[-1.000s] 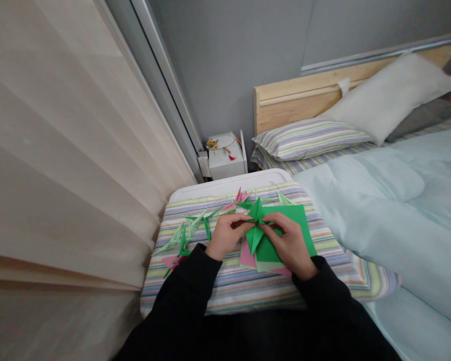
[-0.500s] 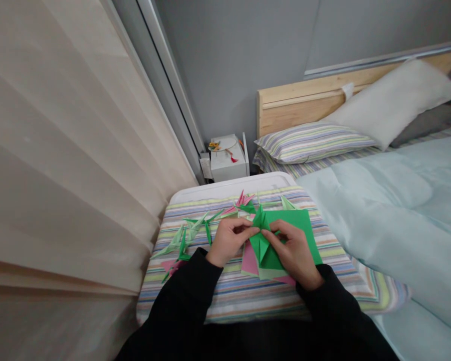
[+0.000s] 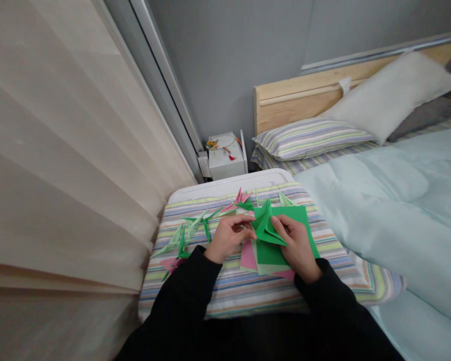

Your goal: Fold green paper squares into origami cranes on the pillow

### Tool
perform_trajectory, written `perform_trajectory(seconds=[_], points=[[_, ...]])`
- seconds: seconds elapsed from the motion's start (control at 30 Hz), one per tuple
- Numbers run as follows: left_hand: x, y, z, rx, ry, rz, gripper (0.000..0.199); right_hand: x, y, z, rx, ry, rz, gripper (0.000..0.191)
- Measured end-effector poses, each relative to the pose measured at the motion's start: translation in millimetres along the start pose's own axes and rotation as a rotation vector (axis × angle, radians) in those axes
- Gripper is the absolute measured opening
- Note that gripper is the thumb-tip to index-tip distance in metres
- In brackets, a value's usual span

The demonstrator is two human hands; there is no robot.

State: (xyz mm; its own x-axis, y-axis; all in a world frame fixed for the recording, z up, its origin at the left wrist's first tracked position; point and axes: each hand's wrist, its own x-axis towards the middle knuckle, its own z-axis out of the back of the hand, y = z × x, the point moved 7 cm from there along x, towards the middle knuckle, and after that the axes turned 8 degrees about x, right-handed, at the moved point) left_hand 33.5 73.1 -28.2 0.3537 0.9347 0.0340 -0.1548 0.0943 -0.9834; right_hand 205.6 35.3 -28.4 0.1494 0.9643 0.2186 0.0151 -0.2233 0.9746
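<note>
A green folded origami paper (image 3: 265,223) is held above a green square sheet (image 3: 274,254), its pointed top up and one corner out to the lower right. My right hand (image 3: 298,245) is closed on its right side, thumb on top. My left hand (image 3: 231,236) is at the paper's left corner, with thumb and forefinger apart around it; whether they touch it I cannot tell. Under the green sheet, pink paper (image 3: 249,256) and light green paper (image 3: 270,269) stick out.
Folded paper cranes in light green (image 3: 193,228), dark green (image 3: 182,245) and pink (image 3: 240,198) lie left of and behind my hands on the striped cloth (image 3: 229,296). A white nightstand (image 3: 225,165) stands beyond, a curtain (image 3: 78,150) at left, a bed with blue bedding (image 3: 391,185) at right.
The folded paper has been turned and now shows a broad flat face instead of an upright centre fold. My left fingers have parted from their pinch; my right hand has shifted its grip.
</note>
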Motion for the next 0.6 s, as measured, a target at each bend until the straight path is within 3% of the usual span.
perform_trajectory(seconds=[0.13,0.33,0.5,0.6], points=[[-0.9,0.2,-1.8,0.02,-0.003,-0.012,0.051,0.6,-3.3,-0.9,0.026,-0.003,-0.05,0.049],[-0.8,-3.1,2.1,0.094,-0.097,-0.03,0.029,-3.3,-6.7,-5.4,0.115,0.035,-0.1,0.054],[1.0,-4.3,1.1,0.032,-0.082,-0.046,0.031,-4.4,-7.1,-15.5,0.183,0.136,-0.134,0.045],[0.4,-6.7,-1.1,0.028,-0.058,-0.05,0.033,-1.4,-11.7,-11.6,0.177,0.058,-0.138,0.044]])
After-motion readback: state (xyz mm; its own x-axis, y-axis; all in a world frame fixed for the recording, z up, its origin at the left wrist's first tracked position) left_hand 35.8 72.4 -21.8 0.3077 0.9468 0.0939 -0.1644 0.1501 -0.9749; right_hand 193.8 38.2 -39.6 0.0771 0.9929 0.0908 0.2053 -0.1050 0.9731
